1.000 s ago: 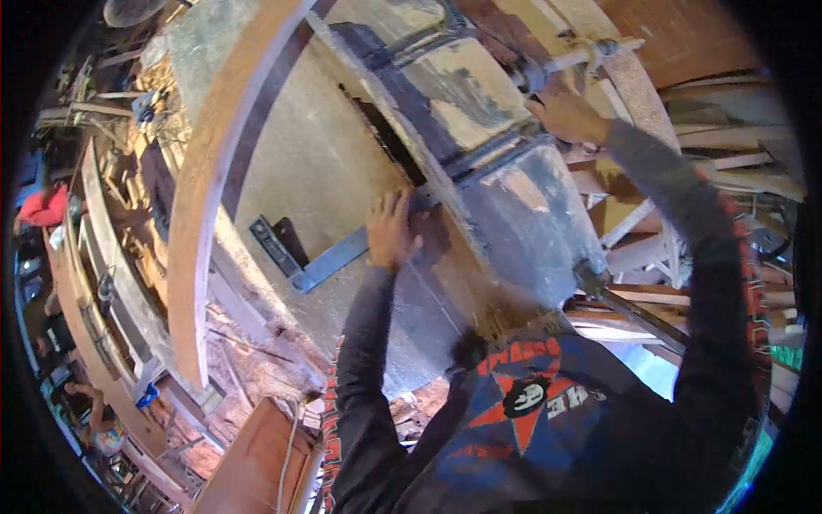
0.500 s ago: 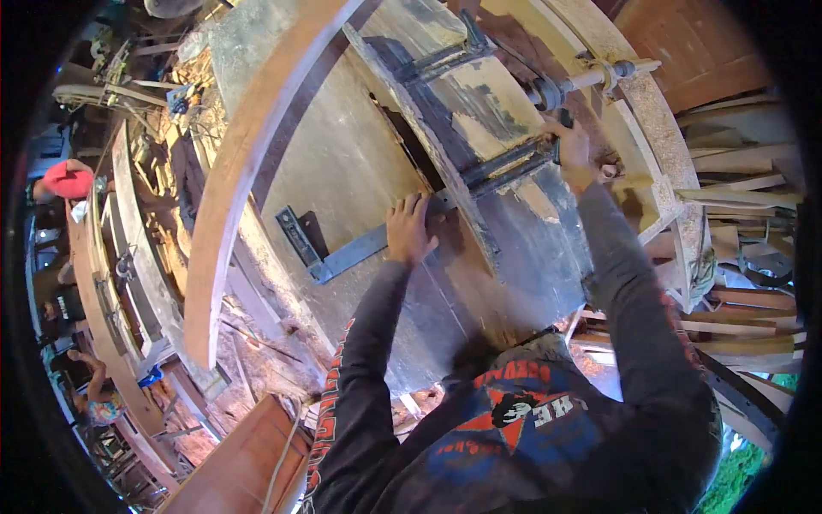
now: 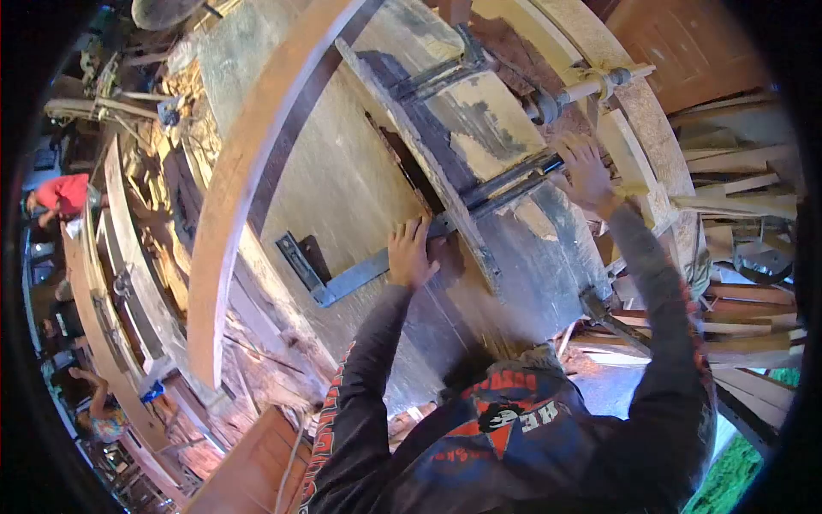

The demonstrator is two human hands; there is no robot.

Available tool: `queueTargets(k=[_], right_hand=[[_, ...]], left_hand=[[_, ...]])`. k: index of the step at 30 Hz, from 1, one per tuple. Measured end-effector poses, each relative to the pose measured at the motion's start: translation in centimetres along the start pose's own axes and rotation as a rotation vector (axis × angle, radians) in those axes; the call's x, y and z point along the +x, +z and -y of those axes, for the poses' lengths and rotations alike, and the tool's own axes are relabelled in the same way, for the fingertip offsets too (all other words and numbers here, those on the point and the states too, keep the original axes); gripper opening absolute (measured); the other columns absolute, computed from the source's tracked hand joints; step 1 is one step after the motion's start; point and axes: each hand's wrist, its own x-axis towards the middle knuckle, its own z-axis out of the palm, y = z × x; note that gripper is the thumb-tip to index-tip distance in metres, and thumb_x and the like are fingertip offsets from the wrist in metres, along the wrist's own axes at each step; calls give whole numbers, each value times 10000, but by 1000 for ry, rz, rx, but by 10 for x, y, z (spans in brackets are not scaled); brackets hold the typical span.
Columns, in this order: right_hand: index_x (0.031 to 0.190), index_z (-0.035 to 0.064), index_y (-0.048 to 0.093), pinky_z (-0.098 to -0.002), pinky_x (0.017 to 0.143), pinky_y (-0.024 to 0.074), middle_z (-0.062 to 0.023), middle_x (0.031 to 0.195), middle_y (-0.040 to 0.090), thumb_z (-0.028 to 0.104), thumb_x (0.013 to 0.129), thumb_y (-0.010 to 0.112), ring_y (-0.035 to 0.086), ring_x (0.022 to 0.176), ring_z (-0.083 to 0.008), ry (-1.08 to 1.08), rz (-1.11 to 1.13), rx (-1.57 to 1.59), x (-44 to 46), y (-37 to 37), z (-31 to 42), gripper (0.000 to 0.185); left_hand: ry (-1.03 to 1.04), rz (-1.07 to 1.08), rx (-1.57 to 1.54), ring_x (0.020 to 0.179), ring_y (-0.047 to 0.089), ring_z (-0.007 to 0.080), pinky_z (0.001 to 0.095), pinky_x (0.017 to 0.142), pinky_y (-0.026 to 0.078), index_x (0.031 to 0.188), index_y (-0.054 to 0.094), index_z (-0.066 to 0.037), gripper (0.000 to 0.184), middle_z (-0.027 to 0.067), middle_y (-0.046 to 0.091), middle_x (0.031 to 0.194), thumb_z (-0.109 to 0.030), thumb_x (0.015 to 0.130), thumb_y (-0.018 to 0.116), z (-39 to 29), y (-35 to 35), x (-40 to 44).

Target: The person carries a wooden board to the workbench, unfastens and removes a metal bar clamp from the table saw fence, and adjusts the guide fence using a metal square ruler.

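A metal bar clamp (image 3: 355, 276) lies across the worn tabletop (image 3: 342, 163), its upright jaw (image 3: 301, 261) standing at the left end. My left hand (image 3: 413, 254) is closed over the bar, close to a rough-edged wooden board (image 3: 424, 163) that crosses above it. Beyond that board dark metal bars (image 3: 509, 184) continue to the right. At their far end is my right hand (image 3: 587, 177), its fingers bent over the dark end piece; the palm side is hidden. A second dark metal clamp (image 3: 437, 73) sits farther up the table.
A large curved wooden piece (image 3: 244, 180) arches along the left side. On the right are a shaft with a pulley (image 3: 591, 86), a curved wooden frame (image 3: 651, 120) and stacked boards (image 3: 745, 300). A person in a red shirt (image 3: 64, 195) is at far left.
My right hand has shifted from gripping the upright dark handle to lying over the bar's end, slightly lower and rightward. My left hand stays on the bar. The view has tilted slightly.
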Motion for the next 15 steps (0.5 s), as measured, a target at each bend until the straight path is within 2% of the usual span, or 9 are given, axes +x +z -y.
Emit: queueTargets(k=[2,3,5,7,9,11,13,15], right_hand=[[1190,56,610,-442,1034,430,-189,1220,620,379,940,655,554,1215,-329,-144,472,307,12,11,-22,412],[1190,56,610,-442,1034,430,-189,1220,620,379,940,655,554,1215,-329,-152,468,302,19,16,-26,412],[1150,51,631,-453,992,444,-143,1128,647,413,940,624,573,1143,-319,-296,630,210,23,22,-29,418],[1127,51,647,-450,982,444,-129,1113,639,391,943,619,570,1128,-322,-298,583,163,22,18,-21,388],[1103,51,662,-447,972,444,-116,1099,632,370,945,614,566,1113,-325,-307,540,118,18,15,-9,359],[1071,61,676,-440,955,442,-123,1102,618,297,959,591,552,1138,-319,-50,392,231,14,11,11,275],[1070,62,676,-440,947,439,-127,1096,610,261,959,587,543,1144,-321,-86,340,127,15,5,22,244],[1070,64,676,-441,940,436,-132,1090,601,225,959,584,535,1149,-324,-125,286,33,24,-1,26,216]], left_hand=[[-9,-7,-3,1176,533,386,488,980,428,1365,547,-74,835,155,562,1279,-231,571,751,-1,4,-3],[6,-31,11,1184,530,380,488,981,426,1365,545,-76,838,146,562,1288,-234,570,754,1,5,2],[4,-35,11,1189,529,376,489,982,426,1366,544,-77,841,142,561,1297,-243,570,760,4,9,0],[1,-47,9,1193,527,371,491,982,426,1366,544,-78,844,137,560,1306,-252,571,766,2,5,2],[15,-33,26,1138,553,337,454,943,426,1333,569,-64,778,142,588,1265,-259,628,834,0,0,2],[13,-16,2,1131,557,339,453,939,435,1325,578,-63,750,146,591,1252,-253,646,833,-3,-13,3],[5,-5,-30,1124,561,342,452,936,444,1318,586,-61,723,150,594,1239,-246,664,833,0,-10,3],[104,-106,-187,1087,584,365,468,904,478,1347,580,-58,714,170,598,1234,-224,702,836,16,-6,-5]])
